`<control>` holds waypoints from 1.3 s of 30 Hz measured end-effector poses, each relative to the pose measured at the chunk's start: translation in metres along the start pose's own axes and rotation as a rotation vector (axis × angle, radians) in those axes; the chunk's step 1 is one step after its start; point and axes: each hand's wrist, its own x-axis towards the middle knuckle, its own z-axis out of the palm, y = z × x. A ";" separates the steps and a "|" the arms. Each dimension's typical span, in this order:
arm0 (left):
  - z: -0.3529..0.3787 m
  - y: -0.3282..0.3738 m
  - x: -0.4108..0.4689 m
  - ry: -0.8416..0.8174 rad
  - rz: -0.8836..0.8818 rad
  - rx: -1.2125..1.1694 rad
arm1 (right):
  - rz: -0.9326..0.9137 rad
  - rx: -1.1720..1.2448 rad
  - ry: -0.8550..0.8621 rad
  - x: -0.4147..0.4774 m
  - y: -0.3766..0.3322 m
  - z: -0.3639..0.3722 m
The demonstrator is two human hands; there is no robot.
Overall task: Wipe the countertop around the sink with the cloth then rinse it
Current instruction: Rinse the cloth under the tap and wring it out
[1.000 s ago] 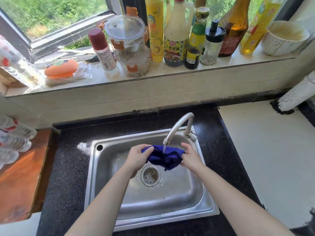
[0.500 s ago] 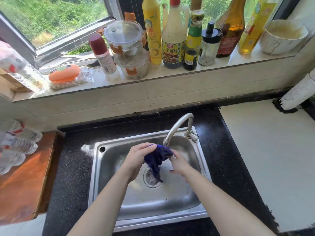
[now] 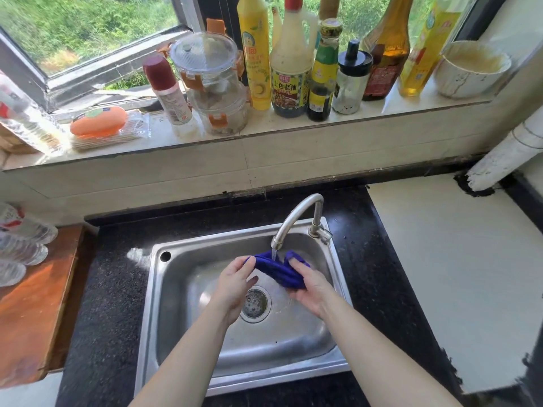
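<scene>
Over the stainless steel sink (image 3: 152, 289), the bunched dark-blue cloth (image 3: 279, 270) hangs stretched between both hands under the curved metal faucet (image 3: 296, 214), its long axis running left to right, the thin water stream (image 3: 273, 254) striking about mid-length. The left hand (image 3: 235, 284) pinches the left end between thumb and fingers; the right hand (image 3: 308, 286) curls round the thicker right-hand wad. The bulk lies rightward, so I'd judge that hand better placed to squeeze it.

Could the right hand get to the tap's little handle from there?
Probably yes: the tap handle sits just behind the right hand with nothing between them, though that hand is gripping the cloth.
</scene>
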 end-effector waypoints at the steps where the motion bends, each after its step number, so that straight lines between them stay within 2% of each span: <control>1: 0.003 0.001 -0.001 -0.010 0.007 0.000 | 0.000 -0.114 -0.017 0.000 0.001 -0.001; 3: 0.007 0.002 -0.002 -0.019 0.016 -0.008 | -0.003 -0.302 -0.019 0.000 0.005 0.001; 7: 0.004 0.004 -0.003 -0.034 0.013 -0.095 | -0.080 -0.417 0.076 0.004 0.005 0.007; 10: -0.001 0.004 -0.005 -0.044 -0.016 -0.217 | -0.274 -0.603 0.159 0.010 0.006 0.007; 12: 0.001 0.003 -0.006 -0.049 -0.037 -0.286 | -0.352 -0.746 0.156 0.011 0.009 0.006; 13: 0.004 0.003 -0.006 -0.045 -0.044 -0.315 | -0.321 -0.733 0.120 0.010 0.011 0.006; 17: 0.017 0.010 -0.010 -0.032 -0.042 -0.415 | 0.054 -0.402 0.004 0.002 0.012 0.017; 20: 0.020 0.015 -0.015 -0.047 -0.041 -0.416 | 0.169 -0.282 -0.007 0.000 0.014 0.017; 25: 0.011 0.010 -0.012 0.027 -0.055 -0.328 | 0.125 -0.055 -0.107 0.007 0.019 0.022; 29: -0.001 0.004 -0.005 0.177 0.002 -0.055 | 0.065 -0.036 -0.132 0.010 0.020 0.019; 32: -0.008 0.000 0.001 0.219 0.010 0.030 | 0.078 0.007 -0.140 0.012 0.014 0.015; 36: -0.002 -0.001 0.005 0.132 -0.141 -0.025 | 0.039 -0.072 -0.181 0.009 0.011 0.015; 39: 0.012 0.005 0.000 0.023 -0.278 -0.170 | 0.010 -0.166 -0.232 0.009 0.010 0.016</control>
